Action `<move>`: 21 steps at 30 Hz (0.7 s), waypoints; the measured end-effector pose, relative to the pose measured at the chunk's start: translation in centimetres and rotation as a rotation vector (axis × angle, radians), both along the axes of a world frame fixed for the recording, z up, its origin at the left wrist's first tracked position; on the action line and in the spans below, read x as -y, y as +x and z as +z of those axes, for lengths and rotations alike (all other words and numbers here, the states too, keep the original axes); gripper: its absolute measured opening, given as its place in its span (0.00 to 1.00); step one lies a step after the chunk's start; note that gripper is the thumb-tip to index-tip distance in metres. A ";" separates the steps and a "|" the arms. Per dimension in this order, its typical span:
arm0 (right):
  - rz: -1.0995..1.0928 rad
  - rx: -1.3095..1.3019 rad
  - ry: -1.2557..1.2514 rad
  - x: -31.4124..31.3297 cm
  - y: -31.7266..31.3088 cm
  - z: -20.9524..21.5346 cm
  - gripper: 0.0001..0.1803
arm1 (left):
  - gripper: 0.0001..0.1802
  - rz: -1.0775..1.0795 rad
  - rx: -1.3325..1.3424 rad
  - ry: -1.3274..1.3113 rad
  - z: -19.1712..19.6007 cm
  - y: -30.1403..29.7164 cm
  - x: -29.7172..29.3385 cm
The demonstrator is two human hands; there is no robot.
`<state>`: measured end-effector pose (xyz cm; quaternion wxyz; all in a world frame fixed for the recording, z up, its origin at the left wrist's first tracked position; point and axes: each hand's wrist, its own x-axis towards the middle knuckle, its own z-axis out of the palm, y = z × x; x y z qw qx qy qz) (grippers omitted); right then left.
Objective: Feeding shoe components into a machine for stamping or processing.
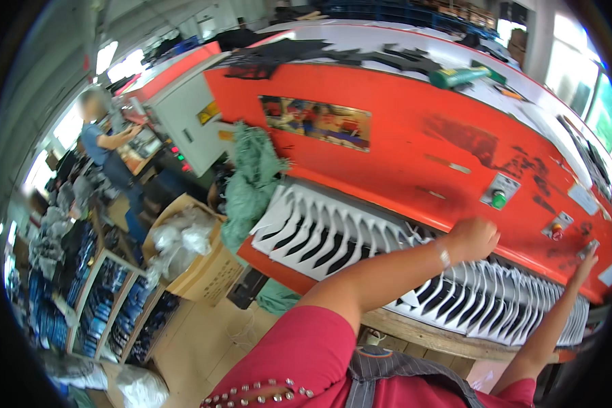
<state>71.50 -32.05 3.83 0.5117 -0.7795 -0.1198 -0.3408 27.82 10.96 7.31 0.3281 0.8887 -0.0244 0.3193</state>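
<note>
My left hand (474, 239) is curled in front of the red machine panel (401, 149), below and left of a green push button (498, 198). Its fingers are bent inward, and whatever they may hold is hidden. At the far right, my right hand (582, 268) reaches up with fingers stretched out, its tips at or just below a small grey fitting (588, 249) on the panel; contact is unclear. Beneath both arms runs a long row of white sheets with black curved cutouts (319, 228), lying along the machine's opening.
A red knob (557, 232) sits between the green button and my right hand. A green bottle-shaped object (457, 77) and black scraps (279, 56) lie on the machine top. At left are a cardboard box (207, 262), a green sack (253, 180) and a standing person (109, 146).
</note>
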 end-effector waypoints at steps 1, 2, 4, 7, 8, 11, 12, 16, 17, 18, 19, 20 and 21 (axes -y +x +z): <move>-0.042 0.048 -0.137 0.4 -1.4 -1.1 0.27 | 0.18 -0.037 -0.096 -0.008 -1.7 -3.0 -0.4; -0.144 0.036 -0.264 0.9 -2.8 -1.7 0.26 | 0.17 -0.025 -0.082 0.017 -3.4 -6.6 -0.7; -0.215 0.191 -0.506 0.8 -6.3 -2.3 0.26 | 0.19 0.016 -0.528 0.012 -6.1 -13.6 -1.0; 0.029 0.169 -0.258 -3.9 -12.0 -0.3 0.24 | 0.17 0.049 -0.759 -0.052 -9.5 -21.6 -0.4; 0.163 0.149 -0.047 -6.7 -14.3 0.9 0.24 | 0.17 0.061 -0.771 -0.051 -10.4 -22.9 0.3; 0.443 0.126 0.103 -18.0 -23.5 2.9 0.23 | 0.13 0.237 -0.429 0.036 -12.3 -24.1 2.2; 0.475 0.220 0.053 -22.1 -27.0 3.1 0.23 | 0.12 0.287 -0.352 0.033 -12.8 -24.0 2.7; 0.745 0.083 -0.193 -34.4 -41.8 1.1 0.24 | 0.12 0.377 -0.317 0.013 -14.0 -23.7 3.5; 0.791 0.117 -0.254 -36.5 -44.6 0.4 0.23 | 0.13 0.381 -0.255 0.007 -14.1 -23.9 3.5; 0.804 0.110 -0.378 -37.7 -46.6 0.1 0.23 | 0.13 0.388 -0.270 -0.002 -14.3 -24.1 3.6; 0.827 0.117 -0.463 -38.5 -47.9 0.1 0.23 | 0.12 0.384 -0.284 -0.005 -14.5 -24.4 3.7; 0.864 0.174 -0.511 -39.2 -48.7 0.0 0.22 | 0.12 0.363 -0.273 0.004 -14.6 -24.7 3.8; 0.867 0.125 -0.541 -39.7 -49.1 -0.1 0.22 | 0.13 0.366 -0.283 0.006 -14.7 -25.0 4.0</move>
